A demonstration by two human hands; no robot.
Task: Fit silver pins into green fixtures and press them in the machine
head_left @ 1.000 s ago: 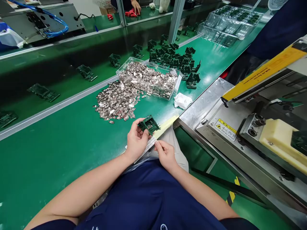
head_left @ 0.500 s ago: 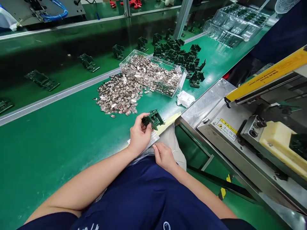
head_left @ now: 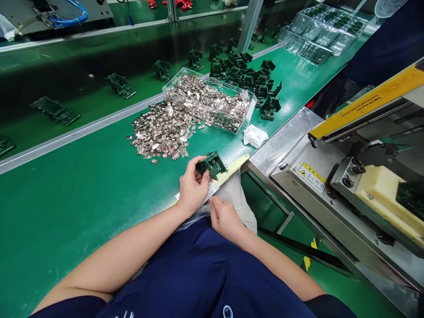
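My left hand (head_left: 192, 187) grips a small dark green plastic part (head_left: 211, 164) just above the near edge of the green table. My right hand (head_left: 225, 217) sits close below it, fingers pinched at the edge of a white sheet with fine rows (head_left: 212, 189) that lies under my left hand. What the pinch holds is too small to make out. A heap of small shiny metal pieces (head_left: 160, 132) lies on the table just beyond my hands, spilling from a clear plastic box (head_left: 208, 104) full of the same pieces.
A pile of dark green parts (head_left: 247, 79) lies behind the box, with single ones on the conveyor belt (head_left: 66, 88) to the left. A crumpled white cloth (head_left: 254, 135) lies by a metal machine (head_left: 347, 176) at right. Clear trays (head_left: 323, 33) stand at the back right.
The view has shifted a little. My left hand lifted the green part slightly up and right. My right hand drew closer under the left hand, to the sheet's edge.
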